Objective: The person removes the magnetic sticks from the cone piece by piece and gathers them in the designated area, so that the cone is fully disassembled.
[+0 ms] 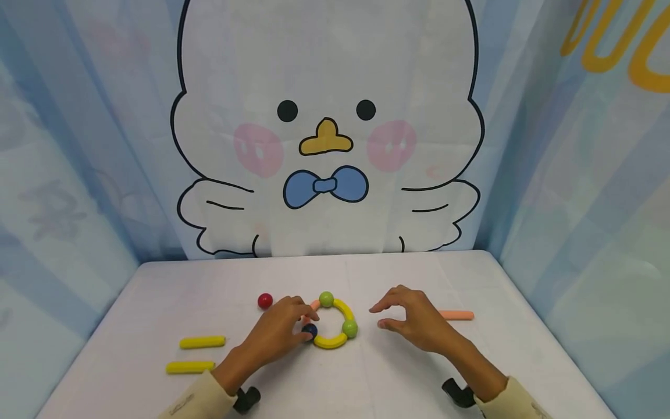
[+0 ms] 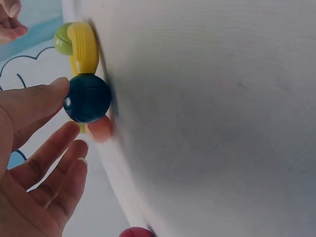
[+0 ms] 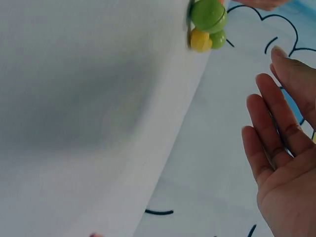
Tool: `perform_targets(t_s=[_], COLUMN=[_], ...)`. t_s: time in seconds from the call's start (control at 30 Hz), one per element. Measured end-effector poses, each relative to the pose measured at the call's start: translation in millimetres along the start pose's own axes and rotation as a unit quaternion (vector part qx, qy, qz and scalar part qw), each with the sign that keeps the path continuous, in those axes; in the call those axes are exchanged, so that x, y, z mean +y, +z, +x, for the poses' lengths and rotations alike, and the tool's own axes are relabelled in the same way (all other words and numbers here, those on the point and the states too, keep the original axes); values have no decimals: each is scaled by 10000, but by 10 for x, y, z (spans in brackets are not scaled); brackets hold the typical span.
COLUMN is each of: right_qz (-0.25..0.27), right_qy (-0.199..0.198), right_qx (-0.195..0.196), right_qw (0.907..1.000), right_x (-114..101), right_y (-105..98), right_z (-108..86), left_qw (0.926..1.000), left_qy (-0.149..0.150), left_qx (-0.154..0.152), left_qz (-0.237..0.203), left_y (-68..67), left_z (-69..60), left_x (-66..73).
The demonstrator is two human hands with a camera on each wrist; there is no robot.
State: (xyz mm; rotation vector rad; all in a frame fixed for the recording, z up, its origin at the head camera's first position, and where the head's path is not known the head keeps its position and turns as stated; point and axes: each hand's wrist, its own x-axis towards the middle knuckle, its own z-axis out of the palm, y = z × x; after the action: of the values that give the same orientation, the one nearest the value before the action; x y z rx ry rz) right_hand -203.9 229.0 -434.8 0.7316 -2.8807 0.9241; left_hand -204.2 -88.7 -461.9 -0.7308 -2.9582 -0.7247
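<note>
"Lying nearest on the white table [image 1: 387, 387] are two straight yellow sticks [image 1: 202, 342]. What do the hands do?"

"The left hand's [image 1: 280, 326] thumb touches a glossy dark-blue ball [image 2: 87, 98], other fingers spread loosely; I cannot tell whether they touch it. The right hand's [image 1: 416, 317] fingers stand wide of its thumb, holding nothing."

"And that ball?"

"At the near-left of a ring [image 1: 330, 343] of curved yellow and orange pieces and glossy balls."

"Farther?"

"A shiny red ball [image 1: 265, 301], then a white cartoon-bird curtain [image 1: 327, 70]."

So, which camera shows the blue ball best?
Left wrist view: the blue ball is large, nearly whole. The head view shows it small, partly behind the left hand; the right wrist view lacks it.
</note>
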Motion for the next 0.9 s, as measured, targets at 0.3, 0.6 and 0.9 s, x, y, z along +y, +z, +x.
perform_targets(t_s=[0.3,0.6,0.9], right_qz=[370,154,-220], right_qy=[-466,-597,-747], right_qx=[-663,-924,-1117], right_qw=[9960,9938,9907], right_x=[-218,-285,-365], right_y=[364,586,738], right_z=[162,287,379], left_qw=[9985,9982,9972], left_qy=[-80,14,43], left_qx=[-421,-409,-420], left_qz=[-332,-436,-612], left_y=[72,91,109], left_z=[15,21,40], left_x=[-53,-17,-21])
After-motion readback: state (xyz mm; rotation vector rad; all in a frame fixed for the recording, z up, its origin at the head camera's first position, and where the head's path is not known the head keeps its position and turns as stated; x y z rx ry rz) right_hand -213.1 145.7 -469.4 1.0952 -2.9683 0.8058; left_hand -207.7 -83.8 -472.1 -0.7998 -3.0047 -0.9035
